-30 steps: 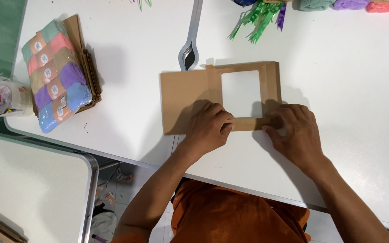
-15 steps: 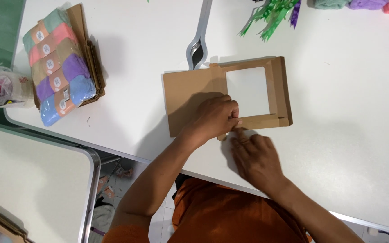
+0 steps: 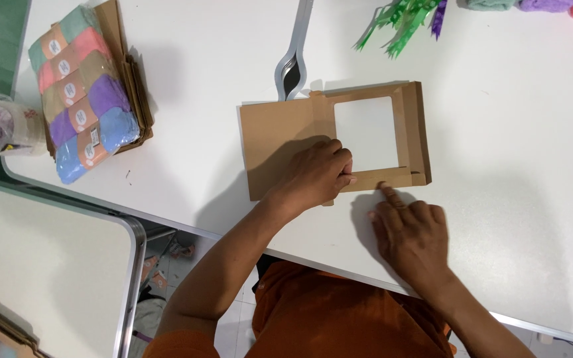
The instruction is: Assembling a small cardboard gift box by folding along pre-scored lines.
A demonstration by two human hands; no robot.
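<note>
Fingers [image 3: 337, 167] of the left hand [image 3: 316, 176] are curled and pressed flat onto the brown cardboard box blank [image 3: 285, 142], at the lower left corner of its window cut-out; nothing is gripped between them. Compared with half a second earlier, the right hand [image 3: 414, 237] has been drawn away from the left hand, which it was then touching, and is now set apart on the white worktop [image 3: 525, 146] just below the blank's near edge. Only its forefinger is stretched out, the tip touching the folded lower strip of the blank; the other fingers are loosely bent and hold nothing. The left hand has stayed where it was.

Both forearms are brought in from the worktop's near edge, the left one slanting up to the right, the right one slanting up to the left.

The blank is laid flat near the middle of the worktop. Part of its lower left panel is covered by the left hand. A grey tool [image 3: 293, 63] at the far edge is cut off by the frame, so its kind cannot be told. A stack of coloured wrapped packs [image 3: 77, 109] is kept at the left edge.
</note>
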